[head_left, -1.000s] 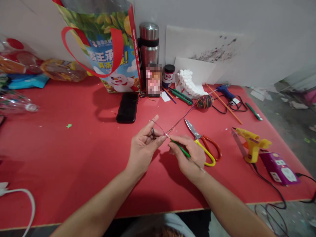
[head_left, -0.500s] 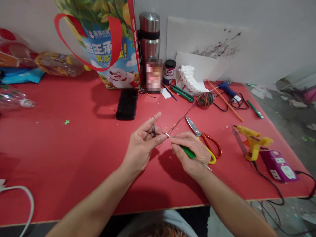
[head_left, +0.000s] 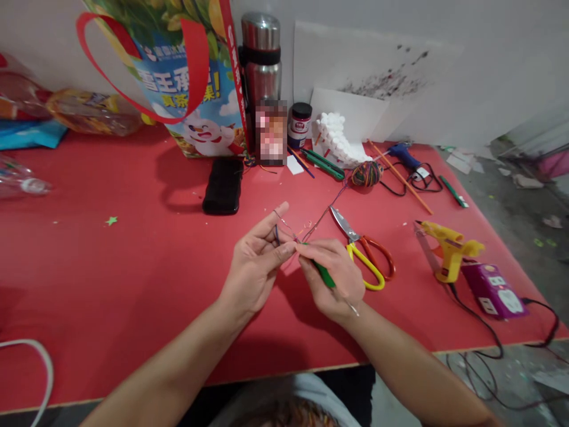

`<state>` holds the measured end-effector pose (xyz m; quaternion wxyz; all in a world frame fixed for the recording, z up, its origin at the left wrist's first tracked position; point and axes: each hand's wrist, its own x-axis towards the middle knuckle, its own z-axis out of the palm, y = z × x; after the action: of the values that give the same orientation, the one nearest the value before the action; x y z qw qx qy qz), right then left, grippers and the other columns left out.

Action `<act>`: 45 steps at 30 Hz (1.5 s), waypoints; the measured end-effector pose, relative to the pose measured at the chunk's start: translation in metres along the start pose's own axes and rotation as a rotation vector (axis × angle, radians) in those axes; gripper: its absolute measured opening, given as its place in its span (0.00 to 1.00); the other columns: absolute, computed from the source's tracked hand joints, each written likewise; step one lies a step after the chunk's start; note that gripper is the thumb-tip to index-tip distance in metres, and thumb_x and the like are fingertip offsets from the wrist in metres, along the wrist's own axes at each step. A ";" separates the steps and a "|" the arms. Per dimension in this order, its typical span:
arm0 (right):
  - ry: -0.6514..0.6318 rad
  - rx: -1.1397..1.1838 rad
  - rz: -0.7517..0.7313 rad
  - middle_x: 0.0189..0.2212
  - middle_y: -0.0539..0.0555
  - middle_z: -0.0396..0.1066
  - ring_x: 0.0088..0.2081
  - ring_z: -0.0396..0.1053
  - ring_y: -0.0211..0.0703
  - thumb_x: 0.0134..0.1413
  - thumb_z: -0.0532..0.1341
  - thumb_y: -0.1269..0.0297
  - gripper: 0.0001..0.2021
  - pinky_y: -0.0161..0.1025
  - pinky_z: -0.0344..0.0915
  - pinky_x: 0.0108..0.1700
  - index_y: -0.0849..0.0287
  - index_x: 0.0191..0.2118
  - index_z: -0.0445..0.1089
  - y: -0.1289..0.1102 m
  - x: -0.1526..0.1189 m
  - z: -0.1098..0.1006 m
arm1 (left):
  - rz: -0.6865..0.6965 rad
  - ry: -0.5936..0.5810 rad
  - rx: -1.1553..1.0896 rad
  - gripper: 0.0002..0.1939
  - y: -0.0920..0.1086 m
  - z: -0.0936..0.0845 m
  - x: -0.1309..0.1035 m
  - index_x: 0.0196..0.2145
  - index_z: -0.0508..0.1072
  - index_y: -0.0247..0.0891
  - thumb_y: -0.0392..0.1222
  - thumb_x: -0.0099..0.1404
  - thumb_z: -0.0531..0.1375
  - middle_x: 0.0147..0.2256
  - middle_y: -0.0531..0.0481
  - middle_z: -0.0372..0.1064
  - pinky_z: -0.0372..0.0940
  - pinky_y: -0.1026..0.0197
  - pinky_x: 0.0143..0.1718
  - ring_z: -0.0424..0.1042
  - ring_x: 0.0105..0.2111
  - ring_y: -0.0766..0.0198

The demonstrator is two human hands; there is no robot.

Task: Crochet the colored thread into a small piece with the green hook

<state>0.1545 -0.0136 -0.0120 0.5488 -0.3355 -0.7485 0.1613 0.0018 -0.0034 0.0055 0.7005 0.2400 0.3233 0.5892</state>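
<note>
Over the middle of the red table, my left hand (head_left: 258, 264) pinches thin yarn (head_left: 317, 222) between thumb and finger, with a strand looped over its raised index finger. My right hand (head_left: 333, 273) is closed around a crochet hook (head_left: 323, 274) with a green grip; its metal tail sticks out near the wrist. The hook's tip is hidden where the fingertips of both hands meet. From there the yarn runs up to a multicoloured yarn ball (head_left: 367, 174). Scissors (head_left: 355, 240) with one red and one yellow handle lie just beyond my right hand.
On the right are a yellow glue gun (head_left: 451, 249) and a purple power box (head_left: 493, 290) with cables. A black phone (head_left: 223, 185), a big printed bag (head_left: 200, 89), a steel thermos (head_left: 262, 65) and a white model (head_left: 338, 139) stand or lie toward the wall.
My right hand has moved slightly left, closer to my left fingertips, and the hook's tip is now hidden. The camera view has shifted a little.
</note>
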 end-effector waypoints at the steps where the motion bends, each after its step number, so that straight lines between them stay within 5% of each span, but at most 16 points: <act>1: -0.002 0.033 0.030 0.42 0.55 0.80 0.43 0.78 0.43 0.62 0.63 0.79 0.20 0.41 0.77 0.47 0.53 0.57 0.74 0.001 -0.001 -0.001 | -0.015 -0.007 -0.005 0.31 0.002 0.000 0.001 0.54 0.81 0.44 0.31 0.52 0.76 0.29 0.56 0.73 0.67 0.75 0.34 0.71 0.28 0.75; 6: 0.025 0.307 0.363 0.36 0.52 0.78 0.32 0.77 0.40 0.62 0.67 0.72 0.16 0.40 0.75 0.37 0.52 0.54 0.76 0.002 -0.003 -0.007 | -0.004 -0.006 0.027 0.31 0.009 -0.004 0.004 0.54 0.81 0.43 0.29 0.51 0.76 0.29 0.54 0.74 0.70 0.74 0.39 0.73 0.31 0.73; 9: 0.030 0.479 0.438 0.34 0.51 0.75 0.27 0.74 0.36 0.62 0.68 0.72 0.13 0.37 0.72 0.31 0.52 0.50 0.79 0.005 0.000 -0.010 | 0.008 -0.003 0.048 0.32 0.009 -0.006 0.005 0.54 0.81 0.43 0.29 0.51 0.76 0.29 0.55 0.74 0.71 0.73 0.40 0.74 0.31 0.73; 17: 0.090 0.643 0.495 0.33 0.51 0.73 0.23 0.65 0.32 0.62 0.68 0.68 0.10 0.36 0.63 0.25 0.49 0.46 0.83 0.017 0.003 -0.008 | 0.000 0.003 0.067 0.32 0.011 -0.005 0.007 0.54 0.81 0.42 0.29 0.50 0.76 0.29 0.55 0.72 0.72 0.74 0.38 0.73 0.30 0.73; 21: 0.088 0.669 0.498 0.31 0.51 0.76 0.25 0.71 0.36 0.66 0.65 0.69 0.11 0.37 0.69 0.27 0.50 0.48 0.82 0.011 0.004 -0.013 | -0.032 -0.011 0.059 0.32 0.010 -0.005 0.007 0.54 0.81 0.42 0.28 0.51 0.75 0.29 0.55 0.72 0.71 0.75 0.36 0.73 0.29 0.74; 27: 0.024 0.597 0.454 0.40 0.55 0.82 0.36 0.82 0.45 0.67 0.62 0.73 0.16 0.46 0.82 0.40 0.52 0.55 0.79 0.002 0.003 -0.019 | -0.025 0.008 0.044 0.32 0.010 -0.006 0.008 0.54 0.81 0.42 0.28 0.51 0.75 0.29 0.55 0.73 0.71 0.75 0.38 0.74 0.30 0.74; 45: 0.015 0.409 0.368 0.39 0.54 0.81 0.37 0.81 0.47 0.65 0.62 0.76 0.17 0.48 0.80 0.40 0.50 0.53 0.80 -0.001 0.007 -0.026 | -0.080 -0.059 -0.009 0.32 0.014 -0.012 0.009 0.57 0.79 0.39 0.27 0.54 0.73 0.30 0.54 0.74 0.69 0.73 0.35 0.74 0.29 0.73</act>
<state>0.1770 -0.0129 0.0029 0.5720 -0.3494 -0.6227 0.4037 -0.0152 0.0080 0.0056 0.7340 0.2410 0.3091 0.5547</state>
